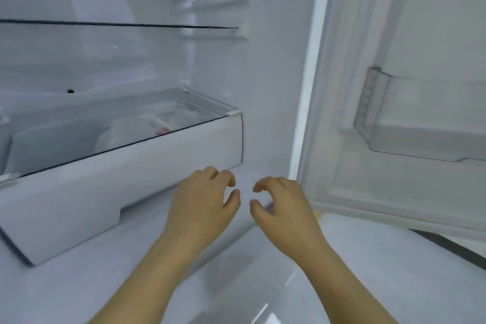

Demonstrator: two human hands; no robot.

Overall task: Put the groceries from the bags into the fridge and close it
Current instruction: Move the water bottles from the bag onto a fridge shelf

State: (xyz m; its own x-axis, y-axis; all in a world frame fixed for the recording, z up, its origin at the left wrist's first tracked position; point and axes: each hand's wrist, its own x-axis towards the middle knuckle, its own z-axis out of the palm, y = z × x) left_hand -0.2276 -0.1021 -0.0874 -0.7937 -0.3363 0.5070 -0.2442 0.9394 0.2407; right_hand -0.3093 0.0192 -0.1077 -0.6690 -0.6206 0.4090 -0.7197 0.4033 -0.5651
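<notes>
Fingers [228, 176] loosely curled, released, nothing held. Left hand [202, 200] and right hand [284, 208] side by side, center-bottom of frame, not touching. Drawer [126, 184] at left under glass shelf [65, 137], whitish pack [131, 130] inside, blurry. Fridge [271, 87] open; door [355, 179] at right w/ bin [420, 137].

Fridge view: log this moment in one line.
fridge door open | left hand empty, loosely curled | right hand likewise | both near white drawer | pale item under glass shelf
</notes>
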